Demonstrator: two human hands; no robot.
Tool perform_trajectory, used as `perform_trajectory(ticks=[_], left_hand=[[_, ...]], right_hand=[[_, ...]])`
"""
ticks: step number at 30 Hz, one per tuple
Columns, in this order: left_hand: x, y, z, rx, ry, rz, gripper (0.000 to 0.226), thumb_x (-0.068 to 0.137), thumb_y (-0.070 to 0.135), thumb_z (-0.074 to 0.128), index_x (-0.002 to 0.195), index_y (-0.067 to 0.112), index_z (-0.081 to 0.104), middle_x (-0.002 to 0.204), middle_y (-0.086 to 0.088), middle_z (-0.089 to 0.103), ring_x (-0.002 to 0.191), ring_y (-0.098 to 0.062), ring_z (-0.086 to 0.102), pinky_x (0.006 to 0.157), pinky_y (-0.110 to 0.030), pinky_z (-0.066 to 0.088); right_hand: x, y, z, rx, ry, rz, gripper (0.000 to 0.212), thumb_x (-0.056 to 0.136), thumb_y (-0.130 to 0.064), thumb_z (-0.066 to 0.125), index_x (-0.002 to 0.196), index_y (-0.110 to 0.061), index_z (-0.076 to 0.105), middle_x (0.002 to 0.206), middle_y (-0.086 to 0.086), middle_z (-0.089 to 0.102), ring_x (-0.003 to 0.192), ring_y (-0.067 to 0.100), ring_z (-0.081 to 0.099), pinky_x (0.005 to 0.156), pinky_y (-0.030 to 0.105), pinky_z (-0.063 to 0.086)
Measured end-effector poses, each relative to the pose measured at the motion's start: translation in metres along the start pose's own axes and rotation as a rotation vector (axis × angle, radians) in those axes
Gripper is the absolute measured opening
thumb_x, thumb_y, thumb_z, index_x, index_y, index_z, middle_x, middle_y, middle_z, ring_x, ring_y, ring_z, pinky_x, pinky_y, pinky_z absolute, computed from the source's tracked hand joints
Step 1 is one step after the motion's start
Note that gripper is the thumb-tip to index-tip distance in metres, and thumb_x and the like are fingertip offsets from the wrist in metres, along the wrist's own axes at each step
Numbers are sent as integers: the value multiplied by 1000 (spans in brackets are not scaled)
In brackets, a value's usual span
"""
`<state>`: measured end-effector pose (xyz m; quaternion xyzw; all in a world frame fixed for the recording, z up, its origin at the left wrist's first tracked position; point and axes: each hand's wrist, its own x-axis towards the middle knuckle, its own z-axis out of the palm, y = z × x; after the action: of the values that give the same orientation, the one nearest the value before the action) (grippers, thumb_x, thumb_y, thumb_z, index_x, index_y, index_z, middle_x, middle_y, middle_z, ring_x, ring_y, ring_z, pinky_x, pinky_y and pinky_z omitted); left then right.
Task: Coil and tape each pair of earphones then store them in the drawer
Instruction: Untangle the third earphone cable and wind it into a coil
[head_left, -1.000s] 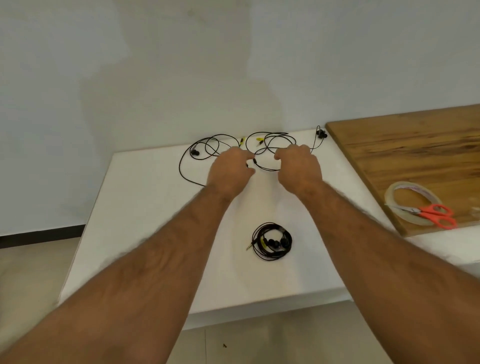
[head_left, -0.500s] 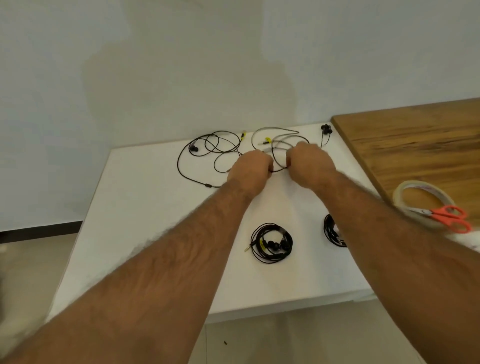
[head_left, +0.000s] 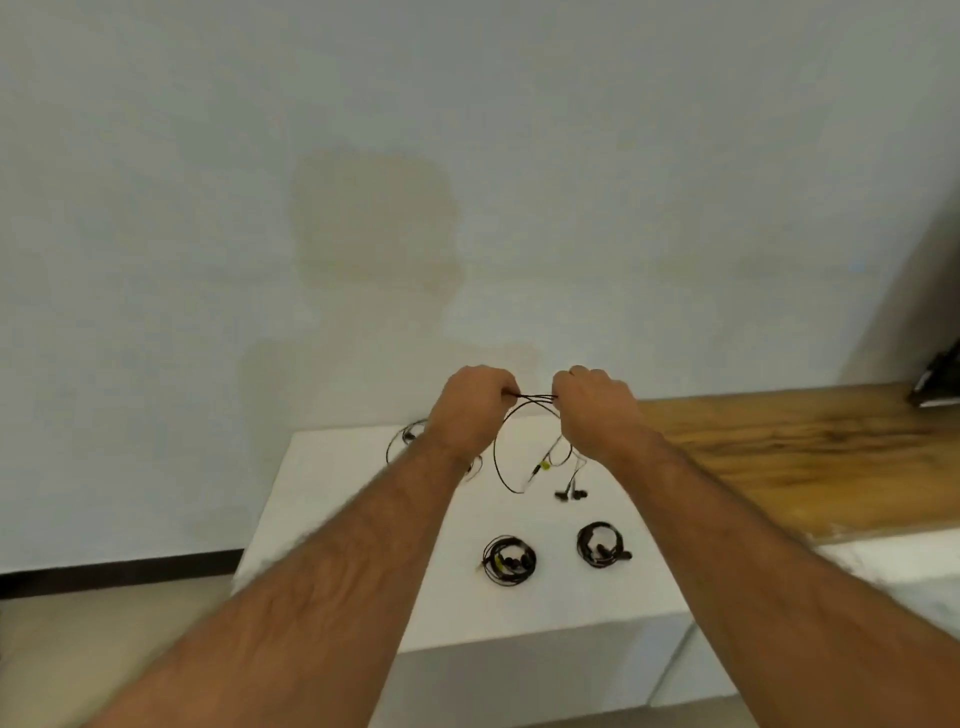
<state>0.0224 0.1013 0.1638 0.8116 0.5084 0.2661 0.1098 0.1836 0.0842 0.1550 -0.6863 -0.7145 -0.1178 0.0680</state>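
head view: we have lifted the loose earphone cable (head_left: 501, 457) off the white table (head_left: 332, 499); left hand (head_left: 470, 410) and right hand (head_left: 592, 410) pinch it between curled fingers, loop dangling, so coiling begins. two coiled pairs (head_left: 509, 561) lie nearer.

Lying along the right of the frame: wooden countertop (head_left: 789, 447); sitting at far right edge: dark object (head_left: 940, 382).

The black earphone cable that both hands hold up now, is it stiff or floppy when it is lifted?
Probably floppy: between the left hand and the right hand the earphone cable sags in a loose loop. It looks light, since pinches alone carry it. The hanging earbuds may swing and tangle.
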Motion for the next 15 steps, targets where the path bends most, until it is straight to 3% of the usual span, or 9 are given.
perform_trajectory(ticks=[3,8,15], left_hand=[[-21,34,-63,-6,64,42,19,94,18,57,104,14,73,101,-1,73,97,-18,63,84,-26,46],[-73,78,-149,10,133,103,17,93,22,59,102,17,73,98,2,72,94,-15,63,82,-26,47],[-137,144,-237,-52,157,138,8,89,25,62,86,26,69,82,9,67,80,-11,61,68,-23,44]], right_hand=[[-24,-6,-70,130,-15,38,13,99,-19,43,104,-18,55,104,2,59,98,26,56,77,35,39],[-83,-19,-163,623,-28,27,19,96,-17,47,79,-23,50,84,-2,68,87,22,66,81,39,54],[-162,-36,-260,931,15,-57,8,96,-10,52,89,-9,56,79,11,72,70,25,69,84,50,54]])
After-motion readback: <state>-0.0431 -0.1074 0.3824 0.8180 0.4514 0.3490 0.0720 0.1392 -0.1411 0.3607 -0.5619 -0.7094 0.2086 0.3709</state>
